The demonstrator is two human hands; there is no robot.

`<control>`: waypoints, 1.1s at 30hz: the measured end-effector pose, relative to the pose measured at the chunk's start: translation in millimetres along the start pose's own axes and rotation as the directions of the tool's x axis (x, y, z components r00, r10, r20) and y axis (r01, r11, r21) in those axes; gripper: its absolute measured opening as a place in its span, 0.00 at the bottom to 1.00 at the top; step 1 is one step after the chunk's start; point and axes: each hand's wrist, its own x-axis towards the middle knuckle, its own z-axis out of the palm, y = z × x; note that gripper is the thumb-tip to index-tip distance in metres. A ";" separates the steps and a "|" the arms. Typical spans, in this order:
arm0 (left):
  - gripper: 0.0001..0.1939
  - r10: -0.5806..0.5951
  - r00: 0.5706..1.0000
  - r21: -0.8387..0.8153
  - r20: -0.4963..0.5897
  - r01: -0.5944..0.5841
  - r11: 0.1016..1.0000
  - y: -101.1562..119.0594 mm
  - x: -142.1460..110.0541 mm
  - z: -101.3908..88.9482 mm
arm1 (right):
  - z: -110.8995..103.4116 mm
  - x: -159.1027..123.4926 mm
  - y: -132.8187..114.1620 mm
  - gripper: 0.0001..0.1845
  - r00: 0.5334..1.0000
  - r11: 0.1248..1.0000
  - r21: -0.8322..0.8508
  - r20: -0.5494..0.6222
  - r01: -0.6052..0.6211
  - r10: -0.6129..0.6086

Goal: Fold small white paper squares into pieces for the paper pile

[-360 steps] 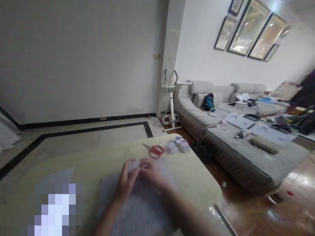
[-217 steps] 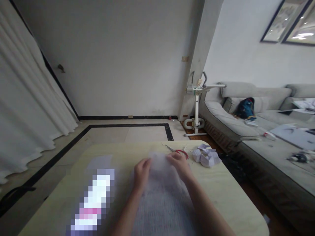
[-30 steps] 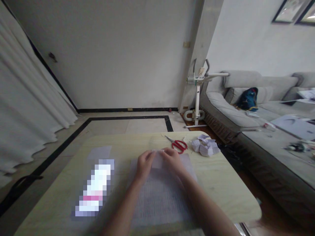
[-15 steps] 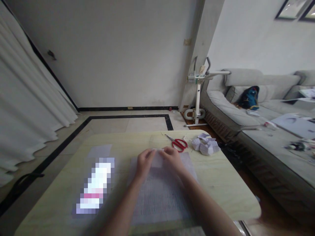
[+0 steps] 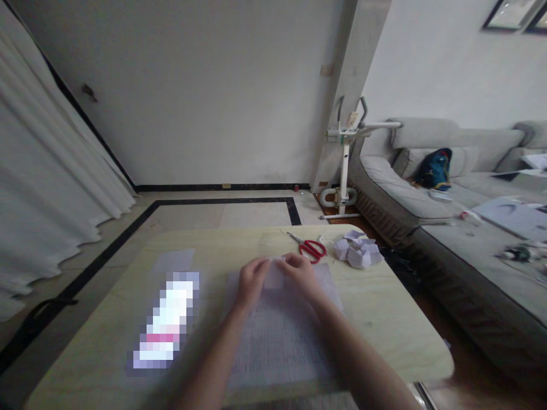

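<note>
— where is the small white paper [image 5: 274, 278] showing?
— over a printed sheet [image 5: 280, 350]; the left hand [image 5: 251, 280] and right hand [image 5: 301, 274] are pinching its upper edge, fingertips [image 5: 265, 262] hiding the corners.
— what else is escaping the eye?
— forearms [image 5: 354, 347] are covering parts of the sheet, its print is blurring, and pixels are masking a bright object [image 5: 168, 313] on the table [image 5: 384, 319].

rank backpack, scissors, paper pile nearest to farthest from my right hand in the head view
1. Scissors, just beyond the right hand.
2. Paper pile, farther right on the table.
3. Backpack, far right on the sofa.
</note>
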 end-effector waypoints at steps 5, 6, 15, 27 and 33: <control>0.15 0.023 1.000 0.025 0.008 -0.023 0.999 -1.9 0.9 -0.6 | -0.6 -0.4 -2.0 0.17 1.000 1.000 0.001 0.003 -0.001 0.001; 0.16 0.021 1.000 0.023 0.012 -0.021 1.000 -2.5 1.1 -0.7 | -0.6 -0.4 -2.1 0.17 1.000 1.000 0.005 0.005 0.000 0.000; 0.16 0.004 1.000 0.024 0.027 -0.004 1.000 -4.3 0.5 -0.3 | -0.3 -0.4 -3.3 0.16 1.000 1.000 -0.007 -0.008 -0.007 0.007; 0.15 0.028 1.000 0.036 0.006 -0.029 0.999 -5.7 1.9 -0.2 | 0.3 -0.1 -1.9 0.15 1.000 1.000 0.002 -0.014 0.015 -0.015; 0.15 0.039 0.999 0.063 -0.006 -0.039 0.997 -6.8 1.9 0.2 | -0.6 -0.1 -0.7 0.14 1.000 1.000 -0.017 -0.014 0.024 -0.024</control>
